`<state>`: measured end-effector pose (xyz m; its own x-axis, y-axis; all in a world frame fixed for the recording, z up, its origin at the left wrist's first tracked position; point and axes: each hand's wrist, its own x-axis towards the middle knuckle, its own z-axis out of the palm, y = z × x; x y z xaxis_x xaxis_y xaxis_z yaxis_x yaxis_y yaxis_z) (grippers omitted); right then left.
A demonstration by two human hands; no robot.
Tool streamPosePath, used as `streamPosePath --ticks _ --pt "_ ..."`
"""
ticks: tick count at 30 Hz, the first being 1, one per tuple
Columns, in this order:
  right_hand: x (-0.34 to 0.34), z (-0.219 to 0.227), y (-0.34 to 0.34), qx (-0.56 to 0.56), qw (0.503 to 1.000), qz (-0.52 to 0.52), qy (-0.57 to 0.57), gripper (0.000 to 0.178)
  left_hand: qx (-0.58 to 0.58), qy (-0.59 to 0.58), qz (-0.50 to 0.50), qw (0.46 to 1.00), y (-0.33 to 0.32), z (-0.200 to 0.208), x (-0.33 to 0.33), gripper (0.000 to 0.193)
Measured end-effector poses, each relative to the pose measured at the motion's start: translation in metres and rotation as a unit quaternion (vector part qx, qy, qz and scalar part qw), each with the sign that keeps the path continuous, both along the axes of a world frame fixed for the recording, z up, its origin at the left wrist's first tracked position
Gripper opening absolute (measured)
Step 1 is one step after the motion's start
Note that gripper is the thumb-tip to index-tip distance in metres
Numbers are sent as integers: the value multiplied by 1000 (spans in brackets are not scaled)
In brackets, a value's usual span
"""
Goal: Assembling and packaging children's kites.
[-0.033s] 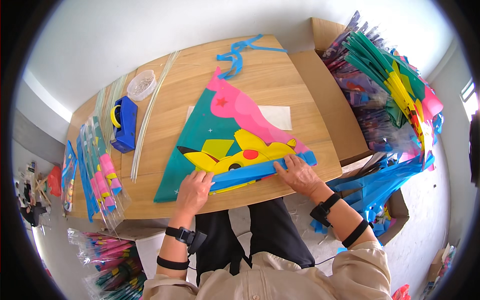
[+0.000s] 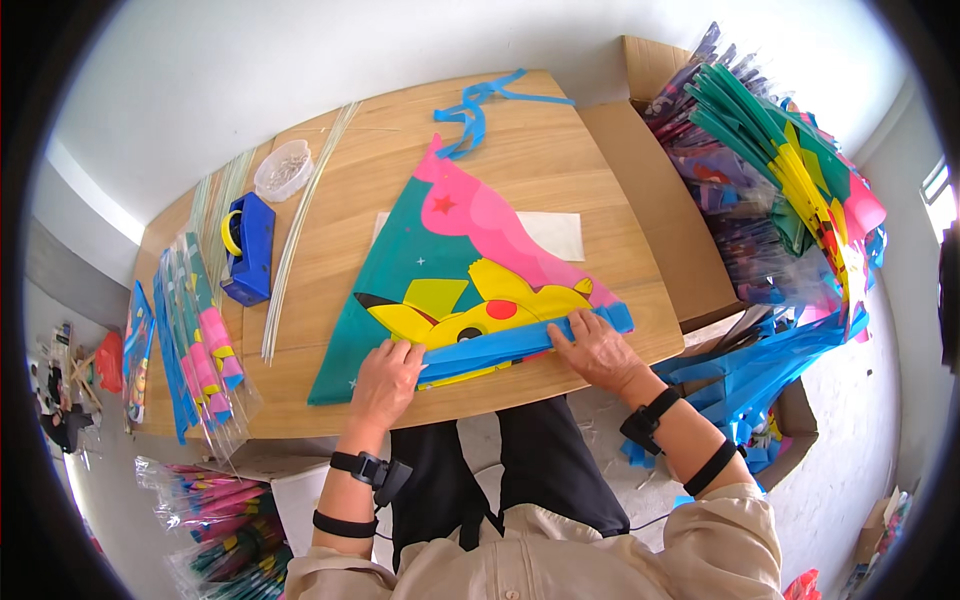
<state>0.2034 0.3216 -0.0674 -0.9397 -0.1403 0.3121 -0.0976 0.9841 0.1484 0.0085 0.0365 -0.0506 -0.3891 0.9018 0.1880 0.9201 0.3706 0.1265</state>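
Note:
A triangular kite sail [image 2: 390, 270] in green, pink and yellow, printed with a cartoon figure, lies on the table in front of me. Along its near side runs a blue strip [image 2: 480, 351], folded over the printed face. My left hand [image 2: 388, 380] is closed at the strip's left end, its fingertips pinching the edge; a small pale tip shows beside them. At the strip's right part, my right hand [image 2: 600, 352] has bent fingers and thumb pressed on the blue material. What lies beneath the fingers is hidden.
Left on the wooden table [image 2: 330, 330] are thin pale rods [image 2: 300, 240], a blue tape dispenser [image 2: 250, 252], a clear tub [image 2: 284, 170] and bagged kites [image 2: 205, 345]. Blue ribbon [image 2: 475, 110] lies at the back. A cardboard box [image 2: 650, 210] and piled kites [image 2: 790, 160] stand right.

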Motion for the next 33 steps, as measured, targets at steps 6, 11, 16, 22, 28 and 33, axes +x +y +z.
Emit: streamPosePath --ticks 6,11,16,22,28,33 --pt "1 0 -4 9 1000 -13 20 32 -10 27 -8 1000 -8 3 10 46" --pt "-2 5 2 -66 996 -41 -51 25 16 67 2 998 -14 11 22 51" --pt "-15 18 22 -113 989 -27 -89 15 18 -14 16 1000 -21 -6 5 37" --pt "-46 32 52 -264 933 -94 -226 22 70 -309 48 947 -12 1 -37 17" --pt "-73 30 62 -232 910 -155 -307 36 86 -201 36 975 -3 -5 -42 13" --pt "-77 24 65 -248 903 -141 -322 34 118 -72 28 990 1 -8 -33 18"
